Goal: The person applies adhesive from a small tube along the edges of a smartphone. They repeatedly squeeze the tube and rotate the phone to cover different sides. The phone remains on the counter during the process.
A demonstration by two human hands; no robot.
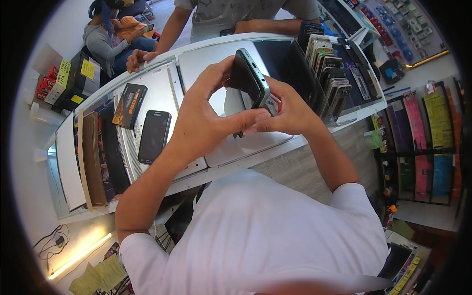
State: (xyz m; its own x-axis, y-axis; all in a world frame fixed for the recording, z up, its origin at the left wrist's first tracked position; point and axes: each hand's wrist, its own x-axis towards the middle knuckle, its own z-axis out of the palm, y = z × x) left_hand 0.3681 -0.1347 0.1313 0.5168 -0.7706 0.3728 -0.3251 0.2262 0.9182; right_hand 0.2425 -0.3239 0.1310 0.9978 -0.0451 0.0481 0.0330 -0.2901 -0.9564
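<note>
Above the counter I hold a smartphone (259, 78) with both hands, one narrow edge turned up toward me. My left hand (201, 113) curls round its left side, with the thumb reaching across to its near end. My right hand (285, 110) grips the near right side, and the two thumbs meet there. Something pale and reddish shows under the phone beside my right fingers, too covered to name. On a silver laptop lid to the left lie a second dark smartphone (155, 136), screen up, and a small black and orange box (130, 105).
A white-edged counter (231, 169) carries silver laptop lids and a rack of several upright phones (330, 73) at right. Across it, a person in a grey shirt (231, 22) rests a hand on the edge. Wall shelves (418, 152) stand right; another person sits at far left.
</note>
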